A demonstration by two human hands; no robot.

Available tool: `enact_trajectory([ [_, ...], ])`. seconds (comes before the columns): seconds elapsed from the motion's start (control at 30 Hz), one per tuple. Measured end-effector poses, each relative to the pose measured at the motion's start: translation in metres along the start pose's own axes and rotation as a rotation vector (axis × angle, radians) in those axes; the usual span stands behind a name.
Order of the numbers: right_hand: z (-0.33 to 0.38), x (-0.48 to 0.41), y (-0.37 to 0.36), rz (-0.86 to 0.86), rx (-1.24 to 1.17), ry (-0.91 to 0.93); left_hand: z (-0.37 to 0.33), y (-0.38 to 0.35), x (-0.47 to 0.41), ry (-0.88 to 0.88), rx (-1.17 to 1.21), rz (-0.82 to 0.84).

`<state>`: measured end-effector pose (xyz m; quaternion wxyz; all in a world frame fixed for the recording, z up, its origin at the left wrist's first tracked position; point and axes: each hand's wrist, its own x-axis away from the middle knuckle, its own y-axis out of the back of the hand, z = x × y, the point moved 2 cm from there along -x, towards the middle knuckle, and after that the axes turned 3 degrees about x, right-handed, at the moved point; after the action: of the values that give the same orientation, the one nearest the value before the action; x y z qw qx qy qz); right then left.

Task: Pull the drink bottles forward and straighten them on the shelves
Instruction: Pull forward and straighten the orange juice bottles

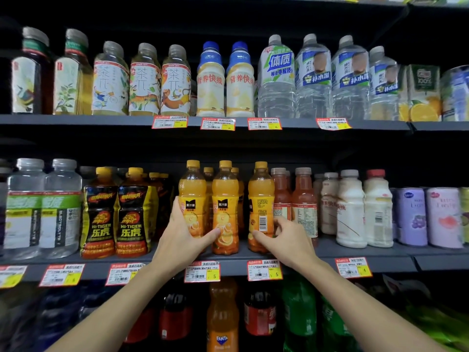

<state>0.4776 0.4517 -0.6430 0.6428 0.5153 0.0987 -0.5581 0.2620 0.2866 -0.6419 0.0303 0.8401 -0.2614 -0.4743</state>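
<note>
Both hands up at the middle shelf (355,252), left hand (182,240) cupped around the upright left orange juice bottle (192,199), right hand (284,240) pinching the label-turned right orange juice bottle (261,207) just ahead

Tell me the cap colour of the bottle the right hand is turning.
Yellow cap on the orange juice bottle under the right hand; head view.

Middle shelf (228,260): three orange juice bottles; left hand (182,237) wraps left bottle (192,199), right hand (286,240) pinches right bottle (261,207); centre bottle (225,209) free
</note>
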Motion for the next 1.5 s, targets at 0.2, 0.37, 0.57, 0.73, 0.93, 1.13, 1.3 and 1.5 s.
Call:
enact_trajectory([
  [0.2,0.002,0.0018,-0.0026,-0.053,0.047,0.056,-0.0002,-0.0011,0.0007,-0.006,-0.015,0.0],
  [0.37,0.0005,0.0017,-0.0029,-0.049,-0.035,0.066,-0.0016,-0.0001,0.0018,0.004,-0.017,0.005],
  [0.57,-0.0002,0.0029,0.0026,-0.014,-0.145,0.028,-0.0045,0.0005,0.0035,0.009,-0.013,0.004],
  [0.73,0.0032,0.0047,-0.0012,-0.059,-0.058,0.022,-0.0079,0.0013,0.0051,0.009,0.004,0.01],
  [0.93,-0.0057,0.002,0.0014,-0.004,-0.23,0.004,-0.0067,0.0027,0.0042,0.009,0.017,0.022],
  [1.13,-0.0004,0.0069,0.002,-0.06,-0.207,0.033,-0.0054,0.0008,0.0027,0.015,-0.001,0.039],
  [1.3,0.0006,0.0079,0.0024,-0.073,-0.181,0.035,-0.0054,0.0002,0.0007,0.034,0.001,0.09],
  [1.5,-0.0026,0.0062,0.0009,-0.068,-0.189,0.048,-0.0067,-0.0042,-0.0004,0.036,0.016,0.122],
])
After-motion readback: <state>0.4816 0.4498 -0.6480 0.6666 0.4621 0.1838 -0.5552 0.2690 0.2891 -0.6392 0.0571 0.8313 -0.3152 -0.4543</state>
